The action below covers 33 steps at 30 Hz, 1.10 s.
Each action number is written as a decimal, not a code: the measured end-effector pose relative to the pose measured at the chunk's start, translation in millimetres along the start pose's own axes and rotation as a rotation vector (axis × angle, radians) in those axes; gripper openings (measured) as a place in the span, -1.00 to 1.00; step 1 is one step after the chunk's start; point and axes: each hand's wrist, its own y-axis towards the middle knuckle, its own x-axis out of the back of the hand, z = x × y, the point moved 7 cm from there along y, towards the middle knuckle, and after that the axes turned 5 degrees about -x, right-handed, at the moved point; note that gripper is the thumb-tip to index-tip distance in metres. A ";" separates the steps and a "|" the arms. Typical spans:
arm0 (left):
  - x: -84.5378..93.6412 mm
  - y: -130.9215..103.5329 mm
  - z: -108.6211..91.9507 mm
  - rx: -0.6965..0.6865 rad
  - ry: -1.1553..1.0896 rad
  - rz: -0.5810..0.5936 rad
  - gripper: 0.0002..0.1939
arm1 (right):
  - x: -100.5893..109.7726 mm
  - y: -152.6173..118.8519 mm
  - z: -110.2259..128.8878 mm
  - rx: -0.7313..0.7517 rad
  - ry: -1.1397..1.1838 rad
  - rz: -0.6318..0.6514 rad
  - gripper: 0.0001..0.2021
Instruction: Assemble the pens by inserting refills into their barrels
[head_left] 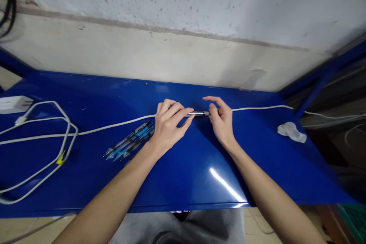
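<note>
A slim pen point(200, 113) with a dark and clear barrel lies crosswise between my two hands, over the blue table. The thumb and fingertips of my left hand point(170, 122) pinch its left end. At its right end, the thumb and bent fingers of my right hand point(222, 120) close on the tip, while the index finger stretches out above. Several pens point(128, 143) with blue and clear barrels lie in a bunch left of my left hand, which hides part of them.
On the blue table point(183, 183), a white cable point(114, 125) runs behind my hands and coils at the left near a white charger point(14, 104). Crumpled white material point(291, 132) lies at the right. A wall point(171, 53) rises behind the table.
</note>
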 end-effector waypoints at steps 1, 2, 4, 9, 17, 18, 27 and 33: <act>2.4 1.7 -2.6 -0.016 0.019 0.002 -0.91 | -0.2 -1.1 1.3 0.019 -0.044 0.007 -0.71; 6.2 3.5 -5.7 -0.036 0.040 0.004 -0.91 | -0.5 -1.9 2.1 0.034 -0.083 0.014 -0.69; 18.8 5.0 -11.9 -0.070 0.092 0.010 -0.90 | 1.0 -2.7 2.2 0.046 -0.130 0.001 -0.66; 76.7 -26.2 -14.0 0.071 0.148 -0.022 -0.91 | 12.7 -0.7 -2.6 0.031 -0.166 -0.165 -0.62; 112.3 -116.3 -20.1 0.171 0.235 0.226 -0.78 | 2.9 -0.4 -2.0 0.104 -0.289 -0.067 -0.65; 112.3 -118.9 -19.4 0.185 0.263 0.232 -0.81 | 2.5 -0.9 -1.8 0.112 -0.300 -0.063 -0.66; 89.6 -100.7 20.1 0.364 0.415 0.440 -0.68 | -2.0 -4.7 4.6 0.154 -0.364 -0.046 -0.69; 73.4 -108.0 24.2 0.373 0.440 0.632 -0.43 | -3.2 -4.5 5.2 0.171 -0.374 -0.031 -0.69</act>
